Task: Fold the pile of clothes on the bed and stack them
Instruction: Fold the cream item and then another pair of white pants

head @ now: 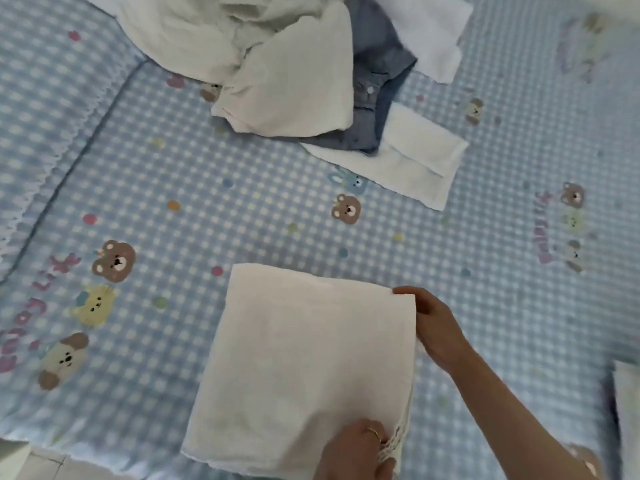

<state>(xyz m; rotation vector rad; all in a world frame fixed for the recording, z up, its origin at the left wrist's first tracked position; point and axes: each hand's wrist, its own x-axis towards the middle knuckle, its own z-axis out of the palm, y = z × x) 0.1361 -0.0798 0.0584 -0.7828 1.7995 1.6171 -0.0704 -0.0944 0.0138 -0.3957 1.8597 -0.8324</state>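
Note:
A white cloth (pixel 298 362) lies folded into a rectangle on the blue checked bed sheet (pixel 207 188), close to the near edge. My right hand (pixel 436 327) pinches its far right corner. My left hand (pixel 356 452), wearing a ring, grips the near right corner where a lace trim shows. At the far side lies the unfolded pile: crumpled white garments (pixel 263 57) over a blue denim shirt (pixel 374 84). A flat folded white cloth (pixel 412 157) sits just in front of the pile.
The sheet carries cartoon bear and animal prints. A lace-edged seam (pixel 59 157) runs diagonally at the left. Another white fabric piece (pixel 628 410) shows at the right edge. The bed's near edge and floor appear at the bottom left.

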